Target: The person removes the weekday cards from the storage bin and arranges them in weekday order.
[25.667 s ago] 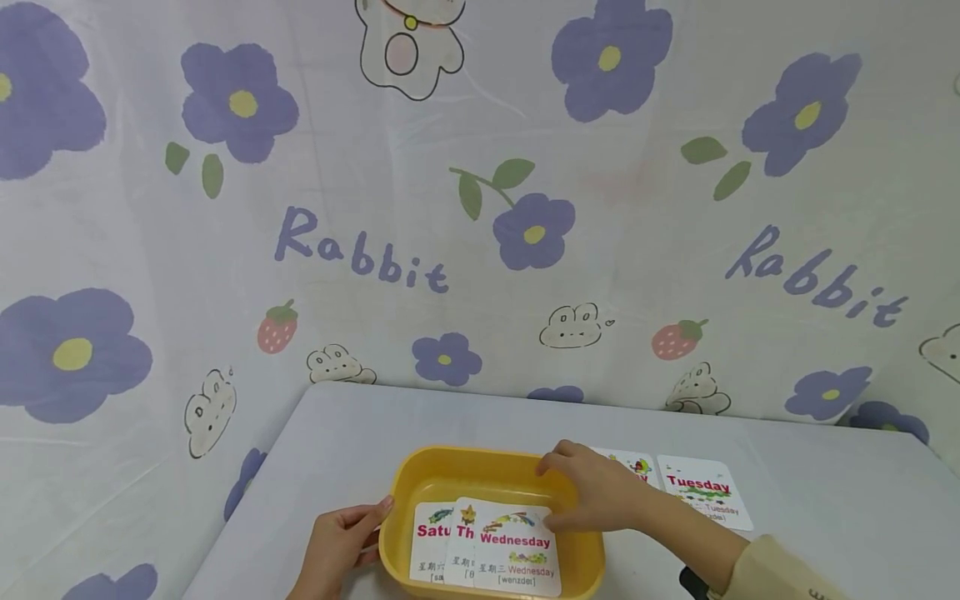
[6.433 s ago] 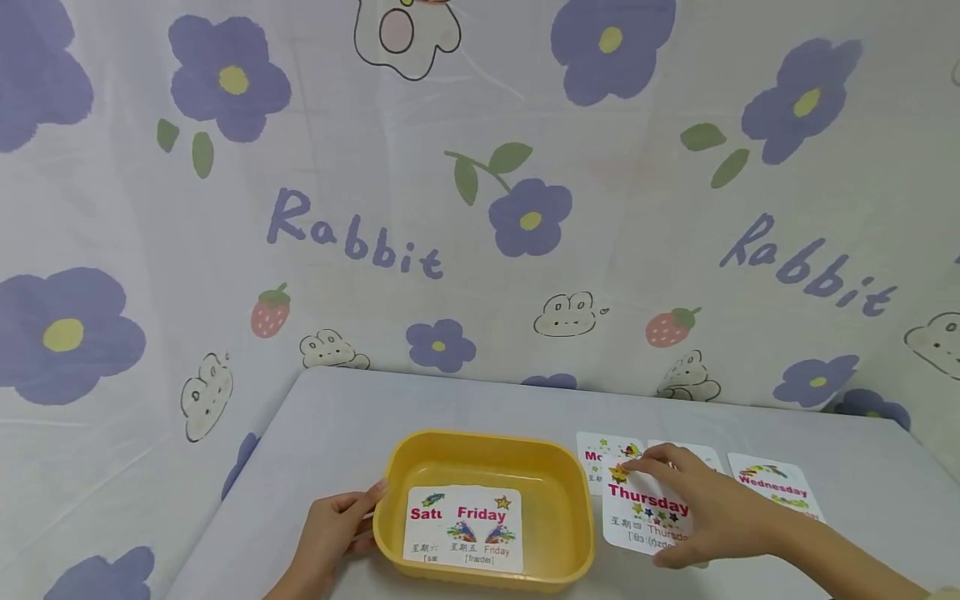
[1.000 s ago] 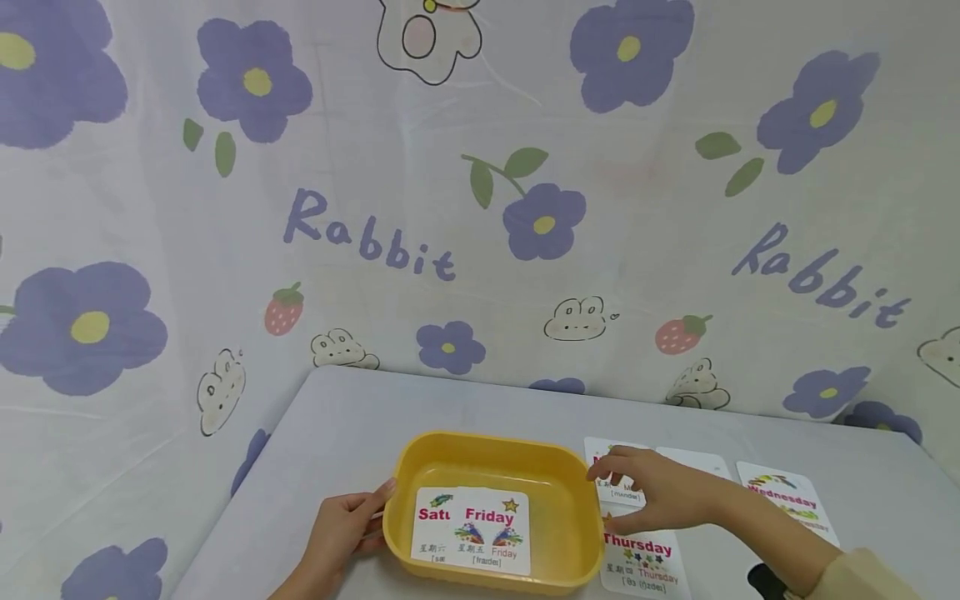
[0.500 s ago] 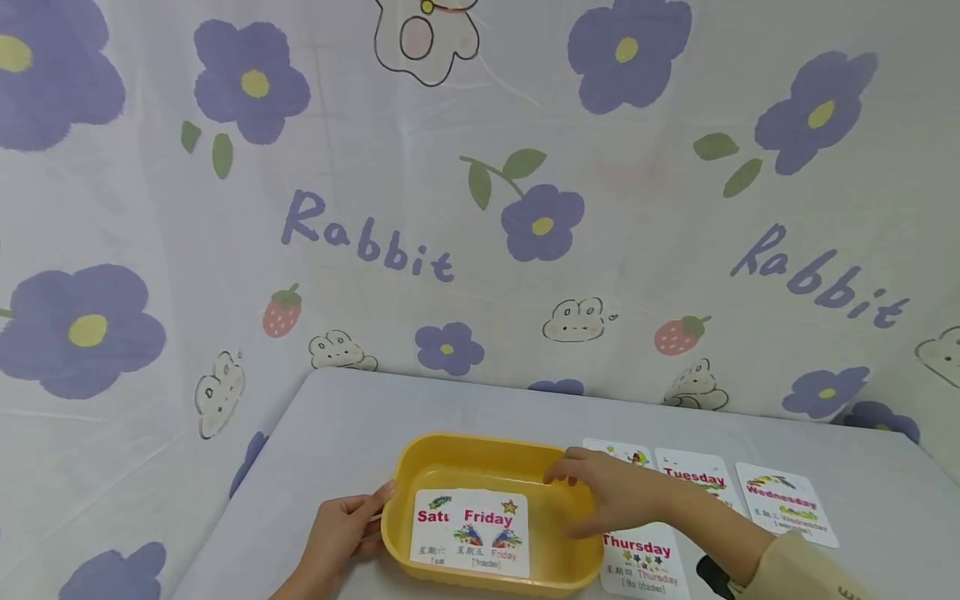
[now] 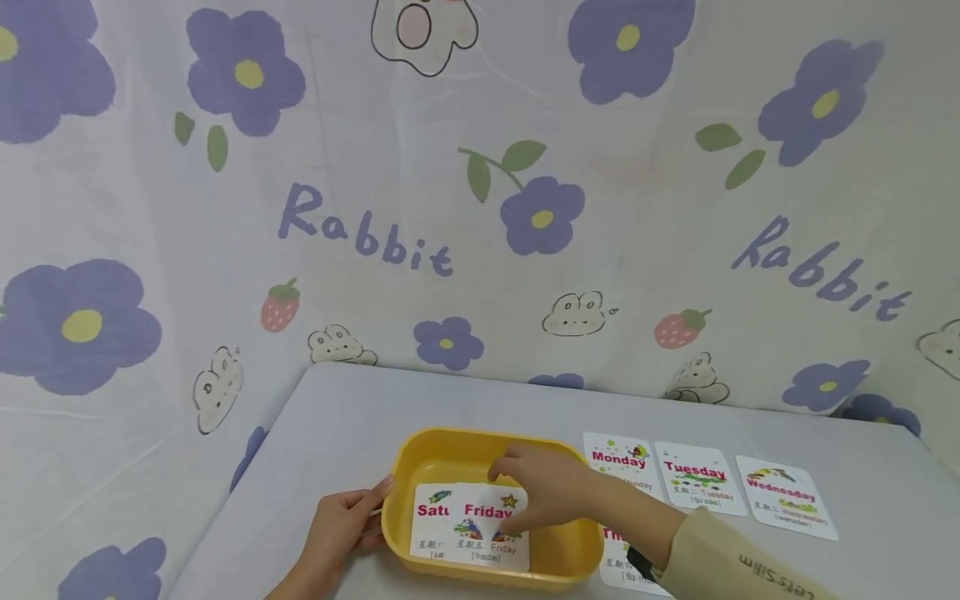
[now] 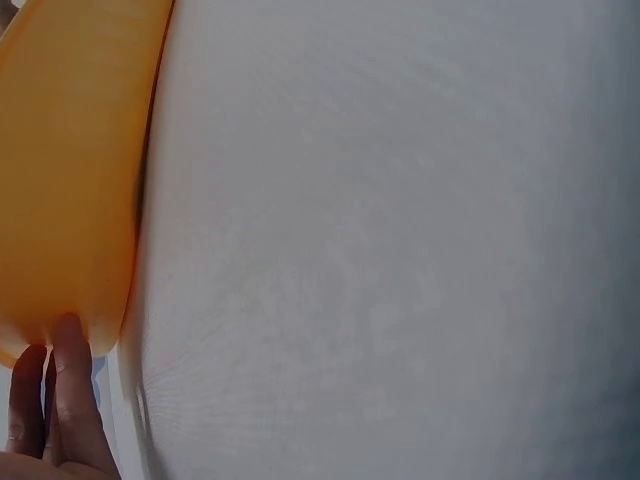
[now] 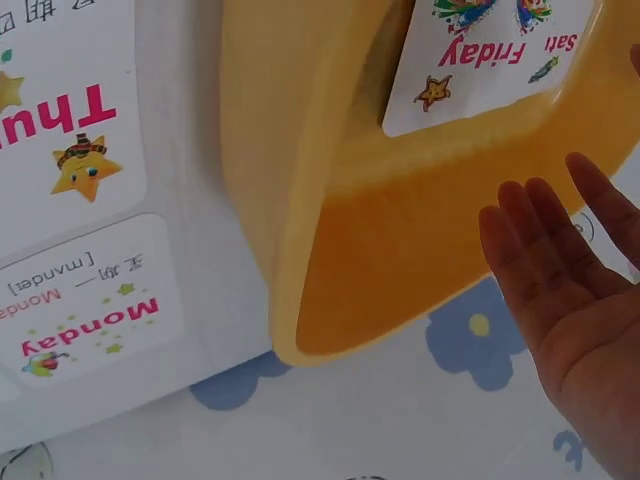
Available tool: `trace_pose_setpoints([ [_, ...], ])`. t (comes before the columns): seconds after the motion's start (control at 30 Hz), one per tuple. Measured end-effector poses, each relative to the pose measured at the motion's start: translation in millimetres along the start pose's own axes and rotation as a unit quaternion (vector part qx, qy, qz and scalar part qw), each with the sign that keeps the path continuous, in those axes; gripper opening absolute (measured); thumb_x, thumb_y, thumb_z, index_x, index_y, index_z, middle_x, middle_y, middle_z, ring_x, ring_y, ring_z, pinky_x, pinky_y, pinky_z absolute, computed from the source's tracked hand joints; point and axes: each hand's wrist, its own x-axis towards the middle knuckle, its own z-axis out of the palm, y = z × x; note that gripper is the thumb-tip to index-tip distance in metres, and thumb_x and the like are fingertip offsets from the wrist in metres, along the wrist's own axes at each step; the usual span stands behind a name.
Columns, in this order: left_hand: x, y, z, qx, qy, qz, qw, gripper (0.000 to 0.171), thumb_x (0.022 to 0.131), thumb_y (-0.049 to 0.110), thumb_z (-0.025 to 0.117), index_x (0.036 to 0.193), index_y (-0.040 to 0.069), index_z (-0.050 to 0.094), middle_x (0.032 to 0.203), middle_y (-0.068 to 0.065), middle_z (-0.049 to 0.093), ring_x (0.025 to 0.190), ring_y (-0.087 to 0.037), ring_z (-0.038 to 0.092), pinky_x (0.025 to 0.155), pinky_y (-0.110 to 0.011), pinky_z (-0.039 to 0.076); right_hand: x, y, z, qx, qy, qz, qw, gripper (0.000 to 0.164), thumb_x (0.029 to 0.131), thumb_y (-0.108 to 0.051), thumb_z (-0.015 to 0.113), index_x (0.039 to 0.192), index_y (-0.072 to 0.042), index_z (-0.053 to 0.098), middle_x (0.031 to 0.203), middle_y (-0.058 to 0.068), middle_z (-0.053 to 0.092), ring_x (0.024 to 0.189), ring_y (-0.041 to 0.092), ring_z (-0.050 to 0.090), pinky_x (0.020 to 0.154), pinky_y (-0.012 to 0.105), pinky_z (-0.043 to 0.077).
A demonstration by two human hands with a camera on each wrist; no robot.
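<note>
My left hand (image 5: 337, 529) holds the near-left side of a yellow plastic bin (image 5: 431, 442), thumb at the rim. Its fingers (image 6: 75, 400) lie against the outer wall in the left wrist view. Inside the bin a Friday card (image 5: 480, 550) overlaps a Saturday card (image 5: 430, 529), whose word is partly covered. My right hand (image 5: 555, 487) is over the bin beside the Friday card, thumb and fingers spread apart, holding nothing. In the right wrist view that same right hand (image 7: 585, 310) shows apart from the Friday card (image 7: 480, 75).
Right of the bin, Monday (image 5: 618, 454), Tuesday (image 5: 697, 475) and Wednesday (image 5: 783, 496) cards lie in a row on the white table (image 5: 352, 408). A Thursday card (image 5: 611, 571) lies below Monday, partly behind my right arm. A flower-patterned cloth (image 5: 375, 125) hangs behind.
My right hand has moved left from the cards on the table to above the Friday card. Earlier, Thursday was laid below Monday. The left hand stays on the bin.
</note>
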Motion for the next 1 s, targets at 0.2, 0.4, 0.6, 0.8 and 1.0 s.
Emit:
trace_pose_setpoints([
  [0.2, 0.9, 0.5, 2.2, -0.011, -0.008, 0.011, 0.9998, 0.065, 0.073, 0.051, 0.072, 0.1, -0.008, 0.066, 0.078, -0.009, 0.071, 0.065, -0.013, 0.068, 0.056, -0.029, 0.057, 8, -2, 11, -0.015, -0.026, 0.03, 0.999, 0.05, 0.073, -0.042, 0.075, 0.113, -0.017, 0.06, 0.098, -0.001, 0.052, 0.077, 0.008, 0.048, 0.07, 0.024, 0.048],
  [0.4, 1.2, -0.3, 1.1, -0.01, -0.007, 0.006, 0.9999, 0.067, 0.072, 0.054, 0.072, 0.099, -0.007, 0.066, 0.079, -0.01, 0.071, 0.066, -0.014, 0.068, 0.056, -0.028, 0.056, 10, -5, 22, -0.01, -0.032, 0.048, 0.998, 0.053, 0.07, -0.043, 0.077, 0.113, -0.018, 0.06, 0.099, -0.002, 0.049, 0.077, 0.009, 0.045, 0.063, 0.022, 0.045],
  [0.6, 1.3, -1.0, -0.1, -0.01, -0.006, 0.001, 0.9999, 0.067, 0.071, 0.054, 0.072, 0.099, -0.007, 0.066, 0.081, -0.011, 0.071, 0.067, -0.015, 0.068, 0.056, -0.029, 0.057, 15, -4, 33, -0.029, -0.04, 0.064, 0.997, 0.068, 0.065, -0.049, 0.079, 0.122, -0.02, 0.055, 0.117, 0.004, 0.046, 0.089, 0.014, 0.043, 0.074, 0.029, 0.051],
  [0.8, 1.9, -0.1, -0.4, -0.011, -0.011, -0.003, 0.9999, 0.066, 0.072, 0.053, 0.072, 0.1, -0.007, 0.066, 0.082, -0.012, 0.071, 0.069, -0.016, 0.069, 0.057, -0.03, 0.057, 19, -6, 41, -0.054, -0.054, 0.056, 0.995, 0.07, 0.064, -0.046, 0.081, 0.124, -0.022, 0.053, 0.116, 0.003, 0.047, 0.094, 0.015, 0.044, 0.086, 0.036, 0.05],
  [1.0, 0.7, 0.3, -1.6, -0.01, -0.011, -0.005, 0.9999, 0.069, 0.072, 0.053, 0.072, 0.103, -0.008, 0.065, 0.083, -0.013, 0.071, 0.07, -0.017, 0.069, 0.058, -0.03, 0.057, 20, -6, 45, -0.083, -0.056, 0.039, 0.994, 0.072, 0.065, -0.045, 0.08, 0.126, -0.022, 0.05, 0.119, 0.002, 0.047, 0.098, 0.017, 0.045, 0.091, 0.037, 0.048],
])
